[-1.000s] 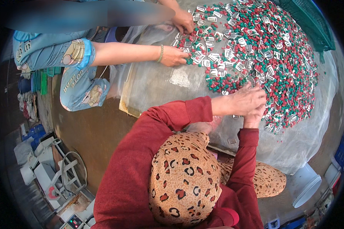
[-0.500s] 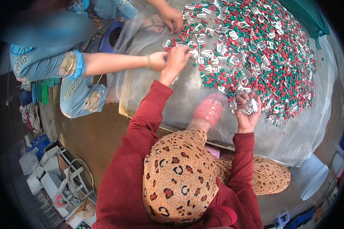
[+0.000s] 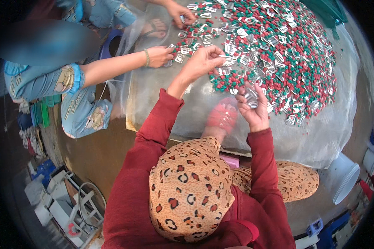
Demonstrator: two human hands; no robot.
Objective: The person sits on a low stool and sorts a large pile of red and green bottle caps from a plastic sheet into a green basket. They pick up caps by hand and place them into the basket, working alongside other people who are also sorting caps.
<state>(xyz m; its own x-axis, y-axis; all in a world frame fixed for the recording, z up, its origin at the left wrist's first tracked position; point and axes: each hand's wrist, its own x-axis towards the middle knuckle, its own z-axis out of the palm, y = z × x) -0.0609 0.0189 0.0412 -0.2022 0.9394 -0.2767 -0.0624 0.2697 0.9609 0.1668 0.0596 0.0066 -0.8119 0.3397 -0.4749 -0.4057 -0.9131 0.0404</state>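
A broad heap of small red and green pieces (image 3: 297,76), mixed with flat silver metal buckles (image 3: 241,32), lies on a plastic-covered surface. Over the heap's left part, my left hand (image 3: 203,62) pinches a thin silver buckle (image 3: 227,57) between thumb and fingers. My right hand (image 3: 253,110) is palm-up at the near edge, fingers curled around several silver buckles (image 3: 251,98); how many is hidden. Left of my left hand, a co-worker's near hand (image 3: 158,56) holds a buckle at the fingertips. Their other hand (image 3: 180,15) is at the heap's far left edge.
My foot in a pink shoe (image 3: 222,117) rests on the plastic sheet (image 3: 295,137) between my hands. A green basket (image 3: 326,14) stands at the far right, a pale bucket (image 3: 343,178) at the near right. White machinery (image 3: 68,205) is at the lower left.
My left hand has moved right, away from the co-worker's near hand, which it had partly covered. My right hand has shifted left with its buckles. The whole view has shifted slightly.
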